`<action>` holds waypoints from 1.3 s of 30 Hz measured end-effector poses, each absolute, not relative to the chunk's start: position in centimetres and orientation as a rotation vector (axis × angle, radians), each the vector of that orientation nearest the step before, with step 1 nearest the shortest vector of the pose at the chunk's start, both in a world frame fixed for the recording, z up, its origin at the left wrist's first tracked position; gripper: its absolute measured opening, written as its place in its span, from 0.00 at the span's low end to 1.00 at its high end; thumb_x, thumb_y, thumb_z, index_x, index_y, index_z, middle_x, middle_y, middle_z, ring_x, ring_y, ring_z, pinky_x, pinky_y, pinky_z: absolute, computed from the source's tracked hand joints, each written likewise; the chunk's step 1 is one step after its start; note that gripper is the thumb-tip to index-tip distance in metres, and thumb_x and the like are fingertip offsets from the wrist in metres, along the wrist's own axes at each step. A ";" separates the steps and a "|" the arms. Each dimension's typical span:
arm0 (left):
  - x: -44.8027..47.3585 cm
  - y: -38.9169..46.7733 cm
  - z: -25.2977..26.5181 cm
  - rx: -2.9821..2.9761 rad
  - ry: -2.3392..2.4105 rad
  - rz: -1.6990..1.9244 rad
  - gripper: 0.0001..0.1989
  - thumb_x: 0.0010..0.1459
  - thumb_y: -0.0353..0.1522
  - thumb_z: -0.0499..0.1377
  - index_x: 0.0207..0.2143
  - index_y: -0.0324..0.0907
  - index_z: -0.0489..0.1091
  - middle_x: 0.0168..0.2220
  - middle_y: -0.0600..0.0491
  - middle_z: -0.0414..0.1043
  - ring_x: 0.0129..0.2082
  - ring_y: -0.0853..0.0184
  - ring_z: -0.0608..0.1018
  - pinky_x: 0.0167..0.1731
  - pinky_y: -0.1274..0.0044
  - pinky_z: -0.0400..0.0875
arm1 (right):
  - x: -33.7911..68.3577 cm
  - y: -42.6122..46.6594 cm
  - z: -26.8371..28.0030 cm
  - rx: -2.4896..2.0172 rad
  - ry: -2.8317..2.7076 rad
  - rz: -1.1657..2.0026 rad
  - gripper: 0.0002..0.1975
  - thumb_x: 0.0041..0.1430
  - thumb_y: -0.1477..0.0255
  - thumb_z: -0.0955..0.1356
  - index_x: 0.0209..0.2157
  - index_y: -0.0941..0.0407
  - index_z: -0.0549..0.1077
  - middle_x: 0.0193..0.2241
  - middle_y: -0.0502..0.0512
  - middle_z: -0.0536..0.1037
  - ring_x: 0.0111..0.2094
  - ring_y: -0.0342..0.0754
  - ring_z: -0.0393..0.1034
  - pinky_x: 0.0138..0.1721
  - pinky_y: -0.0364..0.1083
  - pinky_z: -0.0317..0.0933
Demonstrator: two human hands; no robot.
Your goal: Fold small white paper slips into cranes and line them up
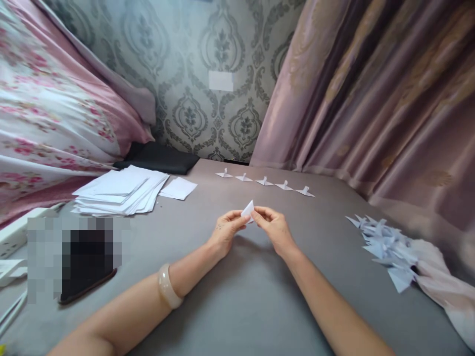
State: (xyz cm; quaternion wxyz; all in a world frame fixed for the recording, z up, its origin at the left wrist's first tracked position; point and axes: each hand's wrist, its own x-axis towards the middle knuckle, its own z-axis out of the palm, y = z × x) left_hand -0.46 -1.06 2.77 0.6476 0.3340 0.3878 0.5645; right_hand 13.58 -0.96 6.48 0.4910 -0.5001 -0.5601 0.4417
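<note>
A small folded piece of white paper (248, 209) is pinched between both hands above the middle of the table. My left hand (225, 230), below a pale bangle on the forearm, grips its left side with thumb and fingers. On the other side, my right hand (275, 226) holds the paper's right edge, thumb toward me. The paper comes to a point at the top; its lower part is partly covered by the fingertips. Beyond the hands, a row of several small folded paper figures (264, 181) stands on the grey table (237, 306).
At the left lie a stack of white paper sheets (118, 190) and a smaller pile of paper squares (178, 188). Nearer are a power strip (22, 230) and a dark, pixelated object (87, 262). A heap of folded paper figures (389, 247) lies right, beside the curtain (371, 99).
</note>
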 end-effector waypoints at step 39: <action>-5.0 1.5 4.6 1.484 0.999 1.216 0.06 0.53 0.34 0.63 0.31 0.40 0.75 0.31 0.51 0.74 0.32 0.68 0.73 0.37 0.76 0.66 | 12.0 0.1 2.7 -0.992 -1.562 0.872 0.03 0.57 0.69 0.68 0.34 0.51 0.71 0.33 0.49 0.74 0.33 0.43 0.69 0.39 0.44 0.64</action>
